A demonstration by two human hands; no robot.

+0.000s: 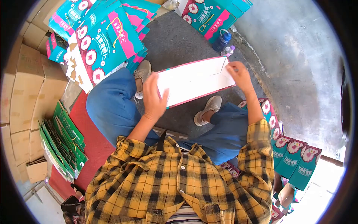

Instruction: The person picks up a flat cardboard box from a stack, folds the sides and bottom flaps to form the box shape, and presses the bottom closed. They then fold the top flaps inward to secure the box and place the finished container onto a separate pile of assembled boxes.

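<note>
Between my hands is a long paperboard gift box (194, 80), its plain white inside facing up and its thin rim magenta and teal. At the box's left end, my left hand (154, 99) has its thumb over the inside and its fingers along the outside wall. My right hand (240, 76) grips the right end near a folded corner, fingers bent over the edge. The box is above the floor, over my shoes. Its printed outside is mostly hidden.
Teal and magenta printed boxes (106, 44) are piled at upper left. More boxes (294, 160) stand at right. Green bags (65, 142) lie on the red mat (76, 115). Brown cartons (28, 82) line the left. A blue bottle (221, 41) stands beyond the box.
</note>
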